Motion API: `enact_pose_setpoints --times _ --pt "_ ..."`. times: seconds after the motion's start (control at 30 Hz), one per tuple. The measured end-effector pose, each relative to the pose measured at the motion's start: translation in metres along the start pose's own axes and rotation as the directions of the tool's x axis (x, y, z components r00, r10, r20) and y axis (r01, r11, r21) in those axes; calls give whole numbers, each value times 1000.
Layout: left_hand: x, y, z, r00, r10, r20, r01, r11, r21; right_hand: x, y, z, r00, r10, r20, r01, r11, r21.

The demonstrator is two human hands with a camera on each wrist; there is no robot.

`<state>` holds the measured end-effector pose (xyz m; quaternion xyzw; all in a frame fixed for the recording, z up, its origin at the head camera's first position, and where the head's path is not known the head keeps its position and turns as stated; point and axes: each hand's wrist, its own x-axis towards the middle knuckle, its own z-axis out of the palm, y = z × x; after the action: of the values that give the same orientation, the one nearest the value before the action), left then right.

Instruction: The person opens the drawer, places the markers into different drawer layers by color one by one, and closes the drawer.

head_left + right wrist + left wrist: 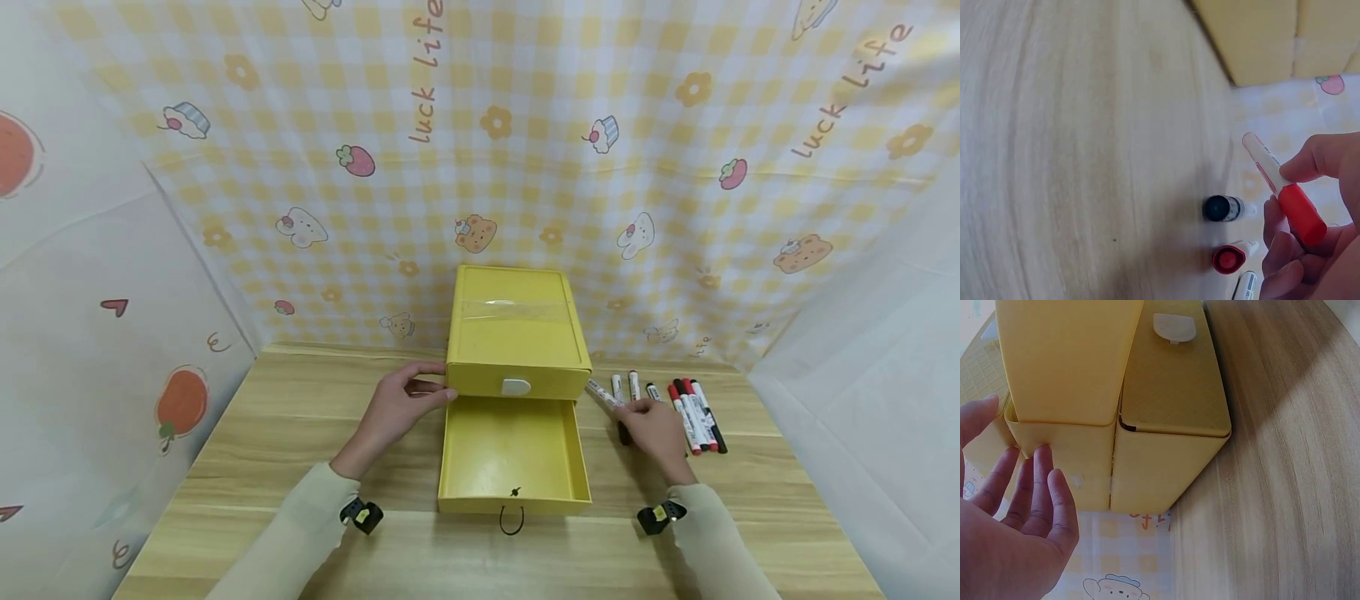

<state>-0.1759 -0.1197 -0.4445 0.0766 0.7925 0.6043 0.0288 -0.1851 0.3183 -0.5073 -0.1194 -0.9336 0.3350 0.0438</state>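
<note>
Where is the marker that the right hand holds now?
In the head view, the held marker is right of centre, beside the yellow box, with the other markers further right.

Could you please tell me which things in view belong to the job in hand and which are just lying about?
Seemingly in the job:
marker, held in the right hand
box, touched by the left hand
open drawer
other markers, probably

Just around:
patterned cloth
wrist cameras
table, as the work surface
</note>
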Motion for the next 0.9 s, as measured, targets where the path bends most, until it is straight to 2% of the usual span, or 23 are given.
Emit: enact_pose_setpoints --times 0.17,0.53,0.9 --pt "0 0 0 1000 -3 -3 3 1000 2 -2 2 -7 1000 6 1 -6 998 64" --pt "0 -1 0 1000 7 -1 -7 1000 3 -13 2 -24 999 39 33 -42 993 110" --pt "-2 0 -1 1000 12 -3 -12 1000 3 -30 -9 -39 999 -22 -40 26 996 89"
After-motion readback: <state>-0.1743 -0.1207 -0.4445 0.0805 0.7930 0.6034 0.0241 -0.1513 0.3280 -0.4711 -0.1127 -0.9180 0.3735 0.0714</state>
